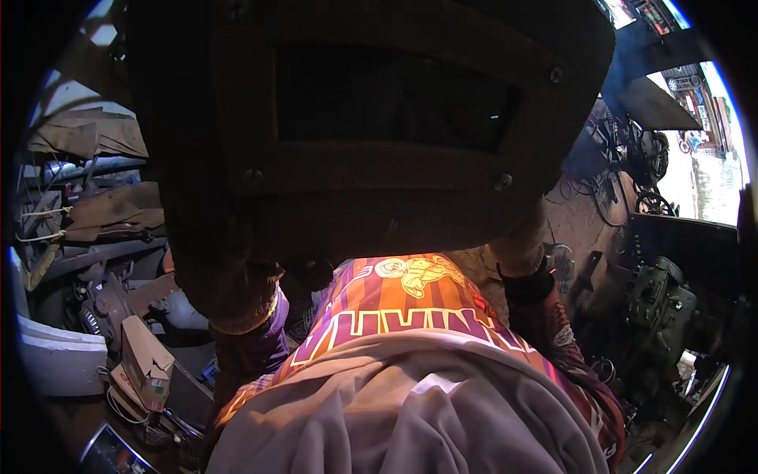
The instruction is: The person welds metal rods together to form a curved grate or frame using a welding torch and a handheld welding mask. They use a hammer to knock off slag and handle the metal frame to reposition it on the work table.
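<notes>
Before both gloved hands (245, 296), dark flat-windowed welding shield (371, 126)

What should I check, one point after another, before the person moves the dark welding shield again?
1. Left hand on the welding shield: gloved and at its lower left edge; ok.
2. Right hand on the shield: gloved and at its lower right edge; ok.
3. View ahead: the shield fills most of the picture and hides what lies behind it; not ok.
4. Dark window of the shield: nothing shows through it; cannot tell.
5. Space at the left: a cardboard box and cluttered shelves stand close by; not ok.
</notes>
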{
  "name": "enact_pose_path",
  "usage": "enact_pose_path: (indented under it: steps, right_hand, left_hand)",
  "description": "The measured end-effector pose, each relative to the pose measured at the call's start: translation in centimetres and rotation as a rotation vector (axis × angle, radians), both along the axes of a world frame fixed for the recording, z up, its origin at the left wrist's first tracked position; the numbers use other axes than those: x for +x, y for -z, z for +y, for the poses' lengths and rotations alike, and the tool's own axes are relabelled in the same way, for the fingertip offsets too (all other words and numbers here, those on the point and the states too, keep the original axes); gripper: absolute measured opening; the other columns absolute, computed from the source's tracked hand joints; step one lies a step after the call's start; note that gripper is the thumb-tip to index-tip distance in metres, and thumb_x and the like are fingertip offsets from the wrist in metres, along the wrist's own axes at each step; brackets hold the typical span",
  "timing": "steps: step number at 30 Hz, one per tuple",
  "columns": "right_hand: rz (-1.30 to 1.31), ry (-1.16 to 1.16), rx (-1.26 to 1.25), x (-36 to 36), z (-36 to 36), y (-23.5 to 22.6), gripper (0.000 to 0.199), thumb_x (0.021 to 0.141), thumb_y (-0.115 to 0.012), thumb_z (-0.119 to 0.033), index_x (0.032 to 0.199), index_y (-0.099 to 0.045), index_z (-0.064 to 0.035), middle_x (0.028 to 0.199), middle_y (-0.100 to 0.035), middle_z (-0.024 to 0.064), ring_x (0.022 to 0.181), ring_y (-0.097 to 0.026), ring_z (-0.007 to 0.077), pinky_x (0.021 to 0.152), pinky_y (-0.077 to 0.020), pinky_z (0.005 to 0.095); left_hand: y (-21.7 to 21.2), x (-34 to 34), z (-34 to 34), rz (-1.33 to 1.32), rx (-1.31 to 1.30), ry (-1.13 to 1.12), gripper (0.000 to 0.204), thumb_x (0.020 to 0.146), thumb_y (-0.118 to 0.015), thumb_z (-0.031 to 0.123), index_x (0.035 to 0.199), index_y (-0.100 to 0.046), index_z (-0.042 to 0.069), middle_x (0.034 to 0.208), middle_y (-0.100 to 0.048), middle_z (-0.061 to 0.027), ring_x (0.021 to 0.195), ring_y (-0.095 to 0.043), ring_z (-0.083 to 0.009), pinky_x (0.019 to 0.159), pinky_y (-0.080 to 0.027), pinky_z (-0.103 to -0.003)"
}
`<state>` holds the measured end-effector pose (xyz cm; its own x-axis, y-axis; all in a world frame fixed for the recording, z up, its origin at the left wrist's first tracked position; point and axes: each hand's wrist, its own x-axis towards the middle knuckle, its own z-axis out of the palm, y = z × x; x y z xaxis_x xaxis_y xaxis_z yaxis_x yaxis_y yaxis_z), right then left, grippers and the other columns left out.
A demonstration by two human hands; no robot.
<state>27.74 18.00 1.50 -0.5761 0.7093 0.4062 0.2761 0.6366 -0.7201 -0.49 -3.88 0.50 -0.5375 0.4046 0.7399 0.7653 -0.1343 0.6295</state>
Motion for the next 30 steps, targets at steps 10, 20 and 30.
enact_pose_path:
  steps: [10,20,30]
  right_hand:
    - [0.450,0.021,-0.166,0.1,-0.3,0.2,0.061,0.094,-0.064,-0.030,0.135,-0.037,0.0069,0.098,-0.061,0.0092,0.076,-0.063,0.0176,0.065,-0.0558,0.0310]
    - [0.606,0.175,-0.557,3.8,-1.3,1.3,0.061,0.094,-0.065,-0.034,0.133,-0.039,0.0054,0.081,-0.059,0.0097,0.062,-0.061,0.0156,0.053,-0.0558,0.0289]
    - [0.595,0.412,-0.687,6.4,1.8,2.2,0.039,0.093,-0.066,-0.016,0.125,-0.050,-0.0011,0.086,-0.061,0.0056,0.065,-0.063,0.0144,0.057,-0.0576,0.0305]
  left_hand:
    - [-0.9,0.0,-0.3,-0.458,0.182,0.261,0.043,0.099,-0.055,0.029,0.131,-0.056,0.001,0.131,-0.060,-0.0161,0.115,-0.062,-0.0267,0.098,-0.050,-0.040]
    - [-6.7,-10.6,-4.8,-1.295,0.406,1.181,0.044,0.100,-0.053,0.030,0.134,-0.055,0.002,0.133,-0.059,-0.0155,0.119,-0.059,-0.0266,0.101,-0.048,-0.043]
    - [-3.8,-6.2,-7.7,-0.877,-0.389,0.458,0.041,0.095,-0.060,0.024,0.126,-0.061,-0.002,0.119,-0.064,-0.0148,0.098,-0.064,-0.0215,0.087,-0.051,-0.038]
